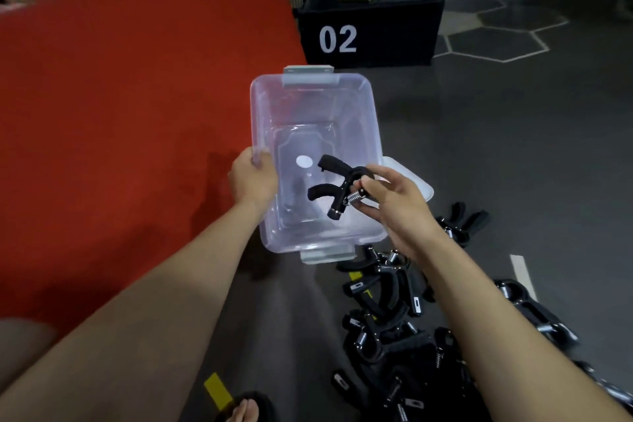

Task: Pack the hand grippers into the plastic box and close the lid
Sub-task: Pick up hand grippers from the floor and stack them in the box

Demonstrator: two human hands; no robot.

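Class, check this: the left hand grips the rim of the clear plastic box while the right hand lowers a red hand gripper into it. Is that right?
Not quite. In the head view, the hand gripper is black, not red. The rest stands: the left hand grips the plastic box rim, and the right hand holds the gripper over it.

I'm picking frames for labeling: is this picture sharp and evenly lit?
Head view: the plastic box and the hand gripper in the right hand are fairly sharp; the top corners smear with blur, the wide lens bends the edges, and the gripper pile sits dim.
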